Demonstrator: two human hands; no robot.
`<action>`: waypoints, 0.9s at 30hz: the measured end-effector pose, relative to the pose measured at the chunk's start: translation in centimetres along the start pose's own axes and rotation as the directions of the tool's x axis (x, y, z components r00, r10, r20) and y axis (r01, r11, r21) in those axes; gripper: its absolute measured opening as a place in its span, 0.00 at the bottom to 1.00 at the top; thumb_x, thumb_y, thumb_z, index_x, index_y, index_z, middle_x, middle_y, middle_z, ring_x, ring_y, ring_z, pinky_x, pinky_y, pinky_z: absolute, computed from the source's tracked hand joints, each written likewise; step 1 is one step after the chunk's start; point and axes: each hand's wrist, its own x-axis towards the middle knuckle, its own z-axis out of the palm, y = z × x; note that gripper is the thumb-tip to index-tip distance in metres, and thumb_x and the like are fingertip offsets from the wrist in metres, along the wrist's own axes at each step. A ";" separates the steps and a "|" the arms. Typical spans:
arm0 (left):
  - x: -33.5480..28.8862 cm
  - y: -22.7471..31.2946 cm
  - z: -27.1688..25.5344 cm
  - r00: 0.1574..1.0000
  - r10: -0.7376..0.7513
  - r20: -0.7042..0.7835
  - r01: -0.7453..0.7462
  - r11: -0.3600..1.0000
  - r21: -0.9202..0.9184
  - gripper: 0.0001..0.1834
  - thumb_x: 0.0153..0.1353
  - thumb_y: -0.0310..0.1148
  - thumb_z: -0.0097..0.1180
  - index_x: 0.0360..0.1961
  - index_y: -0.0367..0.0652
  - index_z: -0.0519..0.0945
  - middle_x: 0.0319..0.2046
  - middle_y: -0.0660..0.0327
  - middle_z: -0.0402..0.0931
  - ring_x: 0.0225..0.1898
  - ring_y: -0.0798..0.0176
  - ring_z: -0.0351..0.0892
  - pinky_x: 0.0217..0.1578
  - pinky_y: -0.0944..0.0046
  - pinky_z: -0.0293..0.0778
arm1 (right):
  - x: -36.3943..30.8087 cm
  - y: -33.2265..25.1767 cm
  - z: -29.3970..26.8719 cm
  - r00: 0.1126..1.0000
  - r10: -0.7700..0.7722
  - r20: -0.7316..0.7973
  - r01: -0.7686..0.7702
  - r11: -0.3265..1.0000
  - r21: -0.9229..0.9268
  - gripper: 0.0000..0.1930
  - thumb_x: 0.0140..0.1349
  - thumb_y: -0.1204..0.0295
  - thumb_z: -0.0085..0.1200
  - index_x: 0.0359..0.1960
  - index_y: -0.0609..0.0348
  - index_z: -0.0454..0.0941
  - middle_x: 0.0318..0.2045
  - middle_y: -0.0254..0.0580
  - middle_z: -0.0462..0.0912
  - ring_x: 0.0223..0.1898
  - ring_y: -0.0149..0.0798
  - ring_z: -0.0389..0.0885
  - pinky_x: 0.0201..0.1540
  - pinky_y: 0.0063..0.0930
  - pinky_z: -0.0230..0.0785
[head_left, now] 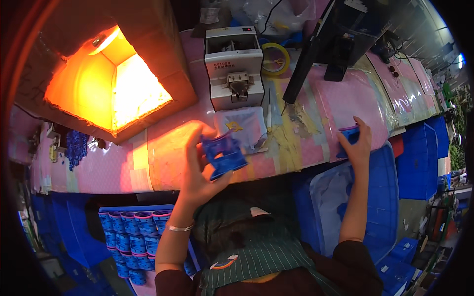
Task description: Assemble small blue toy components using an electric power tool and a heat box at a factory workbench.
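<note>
Above the table's front edge, my left hand point(195, 172) grips an open-framed blue plastic part point(227, 157), with fingers on its left side and the thumb under it. Glare from the lit box falls on those fingers. Farther right, my right hand point(361, 145) pinches a blue piece with a pink rim point(349, 131) between thumb and fingers, near the table edge above a bin. My fingers partly cover this piece, so its full shape is hidden. The two held pieces are well apart.
A cardboard box point(173, 64) with a glowing opening stands at the left. Beyond my hands are a white screw feeder point(234, 66), a yellow tape roll point(286, 60) and a dark screen point(311, 54). Blue pink-rimmed cups point(133, 232) stand lower left; a blue bin point(382, 202) lies right.
</note>
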 end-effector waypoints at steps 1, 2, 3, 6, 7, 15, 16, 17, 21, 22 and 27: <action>0.7 -0.9 0.4 0.997 0.070 0.021 -0.071 0.995 0.067 0.55 0.47 0.18 0.67 0.73 0.44 0.47 0.63 0.52 0.61 0.65 0.54 0.64 0.65 0.52 0.64 | 0.4 -0.5 0.6 1.000 -0.008 -0.002 0.008 1.000 0.005 0.30 0.54 0.63 0.66 0.59 0.54 0.72 0.45 0.47 0.77 0.47 0.46 0.78 0.48 0.41 0.72; 1.6 -1.8 0.8 0.992 0.114 0.045 -0.118 0.987 0.106 0.56 0.46 0.20 0.69 0.73 0.44 0.48 0.64 0.51 0.61 0.66 0.53 0.63 0.66 0.52 0.62 | 0.8 -1.3 1.2 1.000 -0.018 0.008 0.019 0.996 -0.085 0.31 0.52 0.64 0.68 0.59 0.54 0.72 0.48 0.49 0.76 0.50 0.49 0.75 0.53 0.43 0.68; 2.3 -2.3 0.9 0.986 0.154 0.069 -0.163 0.975 0.151 0.56 0.45 0.22 0.72 0.72 0.44 0.49 0.65 0.51 0.60 0.67 0.52 0.62 0.67 0.52 0.60 | 1.2 -2.3 1.9 0.999 -0.029 0.020 0.032 0.985 -0.169 0.32 0.50 0.65 0.69 0.59 0.55 0.73 0.50 0.50 0.75 0.54 0.52 0.72 0.57 0.44 0.64; 4.3 -2.8 1.4 0.990 0.080 0.116 -0.127 0.867 0.481 0.58 0.42 0.28 0.77 0.71 0.42 0.53 0.67 0.50 0.60 0.68 0.49 0.62 0.67 0.53 0.59 | 2.8 -4.6 3.0 0.988 -0.141 -0.060 0.142 0.990 0.010 0.32 0.51 0.67 0.68 0.60 0.57 0.72 0.52 0.50 0.75 0.54 0.52 0.73 0.57 0.43 0.65; 4.3 -3.4 1.0 0.990 0.082 0.114 -0.128 0.864 0.486 0.58 0.42 0.28 0.77 0.71 0.42 0.53 0.67 0.50 0.60 0.68 0.49 0.62 0.67 0.53 0.59 | 3.4 -5.4 3.5 0.976 -0.190 -0.108 0.204 0.968 0.143 0.32 0.52 0.68 0.68 0.60 0.57 0.72 0.53 0.50 0.75 0.55 0.52 0.73 0.58 0.42 0.66; 2.5 -3.8 1.9 0.928 0.340 0.154 -0.321 0.516 0.794 0.48 0.42 0.36 0.74 0.67 0.44 0.65 0.66 0.52 0.63 0.70 0.46 0.58 0.68 0.48 0.58 | 9.2 -8.2 11.2 0.980 0.184 0.069 -0.175 0.651 0.739 0.36 0.60 0.67 0.65 0.68 0.60 0.60 0.54 0.53 0.74 0.54 0.40 0.75 0.56 0.35 0.69; 2.2 -2.9 3.3 0.923 0.357 0.143 -0.328 0.538 0.777 0.38 0.47 0.36 0.70 0.62 0.44 0.72 0.62 0.57 0.70 0.65 0.50 0.66 0.67 0.47 0.59 | 10.1 -9.0 12.0 0.956 0.250 0.151 -0.260 0.496 0.828 0.39 0.60 0.67 0.64 0.69 0.62 0.56 0.55 0.54 0.73 0.53 0.39 0.75 0.56 0.35 0.69; 2.2 -3.2 4.0 0.924 0.357 0.141 -0.327 0.539 0.777 0.38 0.47 0.36 0.70 0.62 0.44 0.72 0.62 0.57 0.70 0.65 0.50 0.66 0.67 0.47 0.59 | 10.9 -9.6 12.8 0.957 0.248 0.152 -0.260 0.497 0.828 0.39 0.60 0.67 0.64 0.69 0.62 0.56 0.55 0.54 0.73 0.53 0.39 0.75 0.56 0.35 0.69; 2.9 -4.0 5.1 0.933 0.353 0.074 -0.248 0.476 0.844 0.25 0.49 0.32 0.66 0.51 0.43 0.80 0.49 0.61 0.80 0.53 0.59 0.77 0.64 0.49 0.63 | 13.2 -12.0 14.3 0.930 0.257 0.263 -0.333 0.282 0.900 0.32 0.59 0.68 0.65 0.60 0.66 0.62 0.38 0.48 0.78 0.35 0.36 0.80 0.38 0.30 0.75; 2.9 -4.3 5.1 0.938 0.342 0.062 -0.240 0.508 0.827 0.25 0.50 0.31 0.65 0.52 0.43 0.80 0.49 0.61 0.79 0.54 0.58 0.76 0.64 0.48 0.62 | 13.5 -12.6 14.1 0.914 0.238 0.330 -0.380 0.211 0.900 0.28 0.58 0.68 0.66 0.55 0.66 0.65 0.32 0.44 0.78 0.28 0.33 0.79 0.31 0.28 0.75; 2.1 -5.2 5.4 0.930 0.367 0.013 -0.223 0.537 0.814 0.24 0.51 0.28 0.61 0.53 0.42 0.80 0.50 0.60 0.79 0.55 0.57 0.76 0.65 0.48 0.61 | 12.6 -16.7 11.3 0.924 0.251 0.287 -0.348 0.245 0.905 0.21 0.59 0.71 0.64 0.49 0.64 0.67 0.22 0.37 0.75 0.18 0.30 0.75 0.22 0.26 0.70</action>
